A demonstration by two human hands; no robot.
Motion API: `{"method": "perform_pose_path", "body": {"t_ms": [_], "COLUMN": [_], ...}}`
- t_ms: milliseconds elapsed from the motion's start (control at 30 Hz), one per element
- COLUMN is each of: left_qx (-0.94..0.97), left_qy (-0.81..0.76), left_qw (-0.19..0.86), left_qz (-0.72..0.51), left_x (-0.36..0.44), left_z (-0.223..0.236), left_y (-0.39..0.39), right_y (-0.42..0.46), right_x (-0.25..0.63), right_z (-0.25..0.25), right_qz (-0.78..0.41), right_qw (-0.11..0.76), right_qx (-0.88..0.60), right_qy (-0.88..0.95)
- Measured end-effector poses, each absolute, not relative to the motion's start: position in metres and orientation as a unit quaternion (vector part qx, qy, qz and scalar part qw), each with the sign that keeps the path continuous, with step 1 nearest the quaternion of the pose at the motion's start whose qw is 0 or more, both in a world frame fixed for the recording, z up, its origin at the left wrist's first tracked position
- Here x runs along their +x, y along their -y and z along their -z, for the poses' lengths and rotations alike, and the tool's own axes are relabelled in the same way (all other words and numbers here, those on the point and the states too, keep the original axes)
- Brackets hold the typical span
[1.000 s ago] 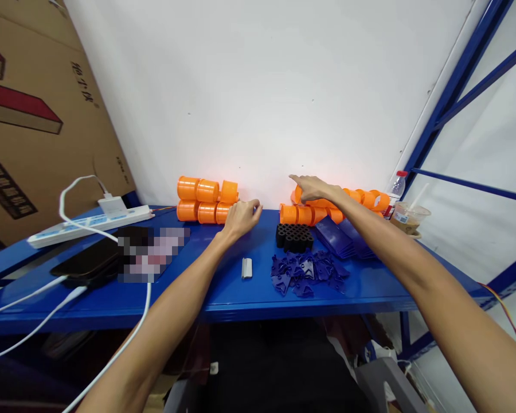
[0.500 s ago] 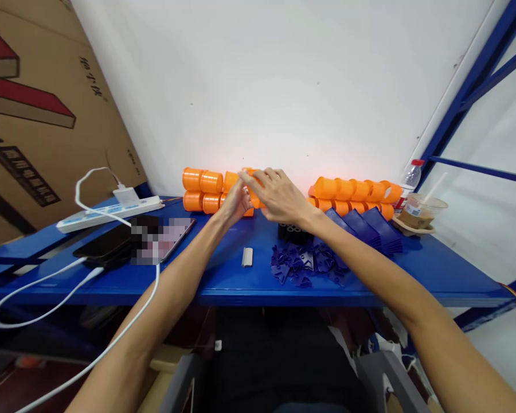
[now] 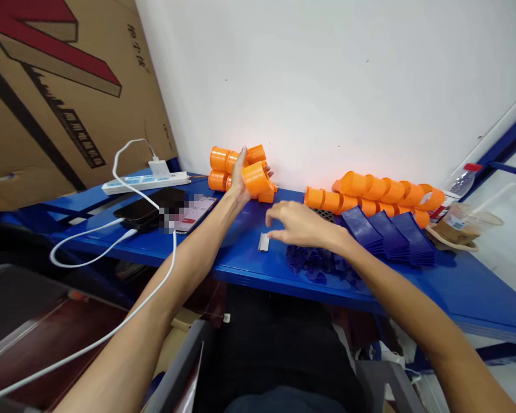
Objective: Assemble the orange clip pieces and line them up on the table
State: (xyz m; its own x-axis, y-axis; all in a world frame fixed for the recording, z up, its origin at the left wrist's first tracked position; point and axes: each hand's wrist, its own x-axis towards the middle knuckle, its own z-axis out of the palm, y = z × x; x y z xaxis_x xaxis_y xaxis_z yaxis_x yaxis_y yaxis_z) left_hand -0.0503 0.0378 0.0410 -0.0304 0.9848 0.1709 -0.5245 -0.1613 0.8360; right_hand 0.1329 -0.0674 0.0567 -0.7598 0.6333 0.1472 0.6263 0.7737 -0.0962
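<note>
My left hand (image 3: pixel 239 179) is wrapped round an orange cylinder (image 3: pixel 257 178), its open end tilted to the right. Behind that hand, more orange cylinders (image 3: pixel 219 159) lie stacked in two layers against the wall. Over the table's middle hovers my right hand (image 3: pixel 296 222), its thumb and fingers apart with nothing between them. Just below its fingertips lies a small whitish-grey strip (image 3: pixel 264 242). A pile of dark blue flat pieces (image 3: pixel 316 263) sits partly under the right wrist, and black parts with round holes (image 3: pixel 325 215) show behind it.
Farther right stand a long row of orange cylinders (image 3: pixel 393 191), fanned dark blue sheets (image 3: pixel 384 235), a bottle (image 3: pixel 463 179) and a drink cup (image 3: pixel 460 225). On the left are a power strip (image 3: pixel 146 182), a phone (image 3: pixel 198 212) and a black device (image 3: pixel 148 209). A white cable (image 3: pixel 174 252) crosses my left forearm.
My hands were together by the left stack and have parted. The left now shows an orange cylinder in its grip; the right has moved down toward the small strip. The view has turned left.
</note>
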Motion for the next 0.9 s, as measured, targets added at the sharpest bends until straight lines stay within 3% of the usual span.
{"method": "perform_pose_path", "body": {"t_ms": [167, 433, 733, 900], "left_qx": [0.313, 0.311, 0.287, 0.323], "left_qy": [-0.281, -0.280, -0.289, -0.296], "left_qw": [0.629, 0.629, 0.636, 0.624], "left_qz": [-0.654, -0.655, -0.655, -0.647], "left_x": [-0.042, -0.041, -0.036, -0.041], "left_z": [-0.038, -0.035, -0.042, -0.037], "left_y": [-0.037, -0.043, -0.030, -0.036], "right_y": [0.066, 0.061, 0.066, 0.055], "right_x": [0.123, 0.118, 0.120, 0.141], "right_z": [-0.029, -0.020, -0.020, -0.032], "right_qz": [-0.071, -0.089, -0.122, -0.232], "right_qw": [-0.005, 0.019, 0.076, 0.204], "right_qx": [-0.321, -0.349, -0.406, -0.376], "right_qy": [0.944, 0.933, 0.903, 0.873]}}
